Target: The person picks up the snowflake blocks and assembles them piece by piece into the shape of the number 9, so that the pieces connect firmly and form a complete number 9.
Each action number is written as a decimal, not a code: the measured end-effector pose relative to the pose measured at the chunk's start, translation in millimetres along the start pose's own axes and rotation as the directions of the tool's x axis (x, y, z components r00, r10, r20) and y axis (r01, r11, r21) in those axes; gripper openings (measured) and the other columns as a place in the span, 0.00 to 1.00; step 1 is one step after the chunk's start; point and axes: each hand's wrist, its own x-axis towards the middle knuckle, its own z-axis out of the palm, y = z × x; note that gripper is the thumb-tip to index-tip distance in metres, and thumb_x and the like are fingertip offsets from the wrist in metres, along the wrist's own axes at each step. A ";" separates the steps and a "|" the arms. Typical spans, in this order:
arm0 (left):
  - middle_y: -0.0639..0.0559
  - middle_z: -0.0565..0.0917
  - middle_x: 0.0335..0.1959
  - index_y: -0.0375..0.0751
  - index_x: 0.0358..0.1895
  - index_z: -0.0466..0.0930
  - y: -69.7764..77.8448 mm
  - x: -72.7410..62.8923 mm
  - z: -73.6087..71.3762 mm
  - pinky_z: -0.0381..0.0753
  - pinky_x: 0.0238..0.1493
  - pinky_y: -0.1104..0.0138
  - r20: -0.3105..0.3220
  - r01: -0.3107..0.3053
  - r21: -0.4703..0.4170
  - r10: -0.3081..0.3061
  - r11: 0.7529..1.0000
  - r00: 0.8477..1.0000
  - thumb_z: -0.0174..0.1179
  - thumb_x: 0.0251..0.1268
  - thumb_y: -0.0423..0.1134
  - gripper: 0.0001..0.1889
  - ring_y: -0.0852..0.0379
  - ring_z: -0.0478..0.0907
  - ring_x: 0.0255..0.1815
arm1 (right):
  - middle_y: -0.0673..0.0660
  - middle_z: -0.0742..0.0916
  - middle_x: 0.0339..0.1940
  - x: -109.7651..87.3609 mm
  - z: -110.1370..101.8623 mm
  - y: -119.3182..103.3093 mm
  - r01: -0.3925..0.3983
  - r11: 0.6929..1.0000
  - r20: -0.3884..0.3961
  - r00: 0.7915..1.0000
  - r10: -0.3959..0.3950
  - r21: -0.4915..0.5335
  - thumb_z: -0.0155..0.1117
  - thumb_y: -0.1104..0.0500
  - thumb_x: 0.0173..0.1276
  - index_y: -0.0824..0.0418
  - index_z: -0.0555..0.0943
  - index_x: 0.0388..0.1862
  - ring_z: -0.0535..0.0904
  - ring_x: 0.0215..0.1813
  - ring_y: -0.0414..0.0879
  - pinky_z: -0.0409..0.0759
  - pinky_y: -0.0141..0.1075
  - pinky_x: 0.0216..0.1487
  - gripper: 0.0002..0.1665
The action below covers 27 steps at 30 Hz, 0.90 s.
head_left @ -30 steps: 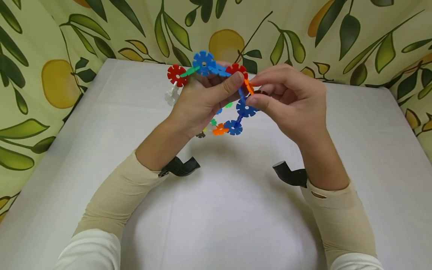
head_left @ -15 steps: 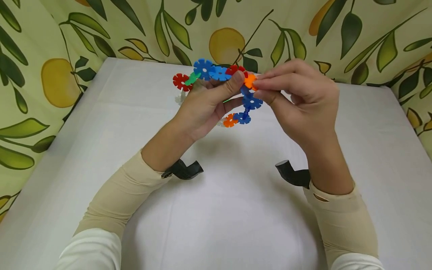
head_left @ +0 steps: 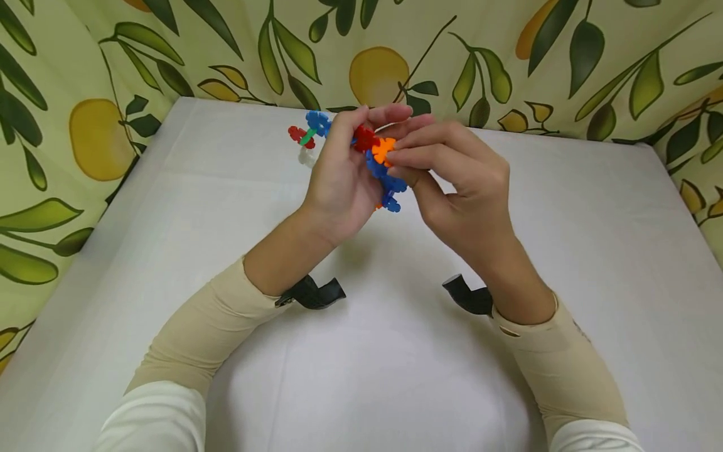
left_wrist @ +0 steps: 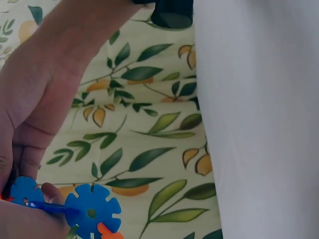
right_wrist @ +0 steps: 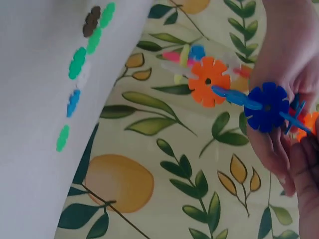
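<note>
A chain of slotted, flower-shaped plastic discs runs across my left hand (head_left: 339,182) above the table. My left thumb is lifted and the fingers are extended, with the chain passing behind the thumb. My right hand (head_left: 463,176) pinches an orange disc (head_left: 384,151) between thumb and fingers. Beside it are a red disc (head_left: 366,139) and dark blue discs (head_left: 394,184). Farther left hang a blue disc (head_left: 317,122), a green one and a red disc (head_left: 297,135). In the right wrist view, another orange disc (right_wrist: 199,84) and a dark blue disc (right_wrist: 264,112) show.
Both hands are over a white-covered table (head_left: 367,364). A leaf-and-fruit patterned curtain (head_left: 226,37) stands behind it. Black curved mounts (head_left: 313,294) sit at the wrists. Green discs (right_wrist: 77,63), a brown and a blue one appear against white in the right wrist view.
My left hand has turned, raising its thumb off the red disc and spreading its fingers. My right hand has moved left with the orange disc. Much of the lower chain is now hidden.
</note>
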 end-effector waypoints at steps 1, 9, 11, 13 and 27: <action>0.37 0.82 0.52 0.36 0.45 0.79 -0.5 -0.3 0.6 0.80 0.39 0.71 -0.013 0.002 -0.001 -0.002 1.000 1.000 0.34 0.82 0.45 0.23 0.50 0.81 0.46 | 0.61 0.86 0.34 -1.0 2.5 -0.8 0.005 1.000 -0.004 1.000 -0.005 0.005 0.73 0.77 0.56 0.72 0.87 0.33 0.84 0.43 0.54 0.82 0.39 0.51 0.07; 0.35 0.84 0.51 0.31 0.45 0.78 -2.2 -3.1 2.1 0.78 0.31 0.73 -0.007 -0.064 0.155 0.066 0.986 0.998 0.30 0.79 0.41 0.25 0.49 0.82 0.41 | 0.61 0.86 0.32 -4.8 9.3 -5.4 0.011 1.000 -0.045 0.999 -0.012 -0.014 0.70 0.76 0.60 0.71 0.87 0.30 0.84 0.39 0.53 0.82 0.38 0.49 0.03; 0.35 0.85 0.50 0.29 0.46 0.78 -2.1 -4.4 2.3 0.81 0.33 0.72 -0.005 -0.096 0.208 0.099 0.974 0.995 0.31 0.79 0.41 0.25 0.47 0.82 0.43 | 0.61 0.86 0.31 -4.9 10.0 -7.0 0.010 1.000 -0.051 0.999 -0.011 -0.012 0.70 0.76 0.61 0.71 0.87 0.30 0.84 0.38 0.53 0.82 0.37 0.48 0.03; 0.36 0.85 0.50 0.28 0.48 0.78 -2.1 -5.9 2.4 0.82 0.34 0.71 -0.006 -0.116 0.251 0.121 0.961 0.993 0.31 0.79 0.41 0.25 0.46 0.82 0.45 | 0.60 0.86 0.31 -4.7 10.9 -8.8 0.006 1.000 -0.063 0.998 -0.007 -0.007 0.70 0.76 0.61 0.71 0.87 0.30 0.84 0.38 0.53 0.82 0.37 0.48 0.03; 0.41 0.75 0.47 0.35 0.51 0.72 5.6 -6.6 -1.4 0.80 0.49 0.69 0.033 -0.070 0.287 0.063 0.955 0.997 0.40 0.83 0.43 0.15 0.50 0.77 0.48 | 0.62 0.87 0.35 -0.6 10.3 -0.4 -0.114 0.980 -0.098 0.987 0.131 0.165 0.71 0.83 0.52 0.75 0.86 0.33 0.83 0.43 0.54 0.83 0.42 0.49 0.11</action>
